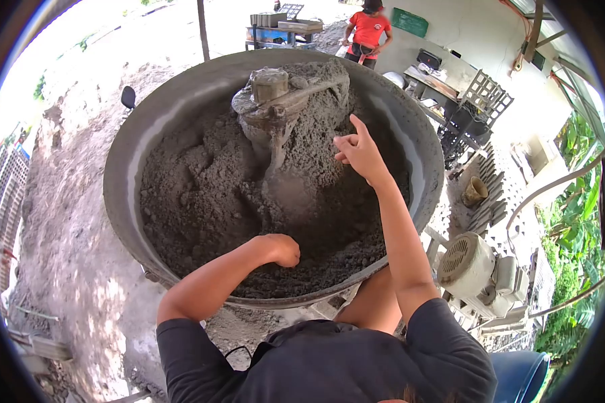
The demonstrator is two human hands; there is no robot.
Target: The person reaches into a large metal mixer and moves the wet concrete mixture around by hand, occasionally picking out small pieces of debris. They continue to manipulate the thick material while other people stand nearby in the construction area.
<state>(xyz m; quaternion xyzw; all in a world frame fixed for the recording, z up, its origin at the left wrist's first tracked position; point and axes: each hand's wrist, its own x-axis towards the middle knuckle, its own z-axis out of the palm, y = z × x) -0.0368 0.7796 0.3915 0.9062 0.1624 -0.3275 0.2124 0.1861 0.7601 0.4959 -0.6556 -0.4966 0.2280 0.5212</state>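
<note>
A large round metal mixing drum [133, 114] holds damp grey mortar [202, 195]. At its middle stands a mortar-caked hub with arms [270, 86]. My left hand [284, 250] is over the near part of the drum, curled, with its fingers turned down and hidden from view; what it holds, if anything, cannot be seen. My right hand [361, 150] is raised over the right side of the drum beside the caked arm, with the index finger stretched out, the other fingers partly bent and nothing in it.
A person in a red shirt [370, 30] stands beyond the drum. A dusty motor [462, 265] sits at the right, near a small bucket [475, 191] and a metal rack [485, 96]. A blue barrel [521, 376] is at the lower right.
</note>
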